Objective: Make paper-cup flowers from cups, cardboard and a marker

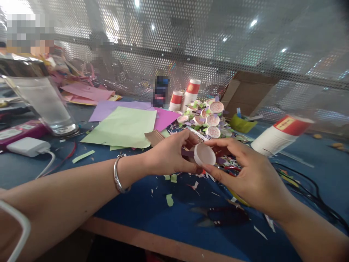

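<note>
A small white round cup piece (205, 155) is held between my two hands above the blue table, its open side facing me. My left hand (174, 153) pinches its left side, where a dark purple strip (187, 153) sticks out. The thumb and fingers of my right hand (240, 160) close on its right edge. Just behind my hands is a pile of similar round pieces (213, 120) with patterned insides and green and purple bits. Paper scraps (169, 199) lie below my hands, beside dark-handled snips (223, 216).
Green paper (128, 125) and purple sheets lie at left-centre. A glass of water (51, 102) and a white charger (28, 146) stand at the left. Stacked paper cups (280, 134), black cables (308, 185) and a cardboard box (247, 94) are at the right. The table's front edge (152, 242) runs below.
</note>
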`<state>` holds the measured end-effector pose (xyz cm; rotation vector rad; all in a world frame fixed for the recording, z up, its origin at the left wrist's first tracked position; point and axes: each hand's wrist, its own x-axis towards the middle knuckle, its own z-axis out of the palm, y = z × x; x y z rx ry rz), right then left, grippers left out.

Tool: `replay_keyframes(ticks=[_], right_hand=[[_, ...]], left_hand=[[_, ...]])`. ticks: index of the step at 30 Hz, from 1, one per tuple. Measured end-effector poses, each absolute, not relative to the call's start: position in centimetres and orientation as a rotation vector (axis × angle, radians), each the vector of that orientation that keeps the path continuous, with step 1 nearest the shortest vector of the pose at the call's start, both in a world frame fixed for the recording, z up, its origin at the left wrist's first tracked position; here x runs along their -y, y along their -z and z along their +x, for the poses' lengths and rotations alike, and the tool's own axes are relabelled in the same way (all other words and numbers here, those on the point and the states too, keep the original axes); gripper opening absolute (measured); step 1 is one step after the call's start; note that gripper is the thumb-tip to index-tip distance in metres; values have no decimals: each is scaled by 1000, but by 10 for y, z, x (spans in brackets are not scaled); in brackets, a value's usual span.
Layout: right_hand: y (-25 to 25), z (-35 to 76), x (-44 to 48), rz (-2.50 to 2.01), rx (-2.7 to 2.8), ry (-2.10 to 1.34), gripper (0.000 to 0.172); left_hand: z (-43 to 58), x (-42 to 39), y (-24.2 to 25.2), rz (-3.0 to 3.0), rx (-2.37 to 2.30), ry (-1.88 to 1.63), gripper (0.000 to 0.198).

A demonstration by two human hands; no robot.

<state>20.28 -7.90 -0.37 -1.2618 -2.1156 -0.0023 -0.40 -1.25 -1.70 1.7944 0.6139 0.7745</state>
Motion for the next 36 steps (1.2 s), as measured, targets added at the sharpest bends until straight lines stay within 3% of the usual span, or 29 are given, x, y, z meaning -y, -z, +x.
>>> replay_keyframes(ticks=[24,36], right_hand=[[1,208,79,-1316,2060,-269,37],[0,208,76,-1334,2067,-324,37]], left_hand=[[-3,22,11,1600,-652,-729,47],[0,24,3,1315,-656,-666,32]])
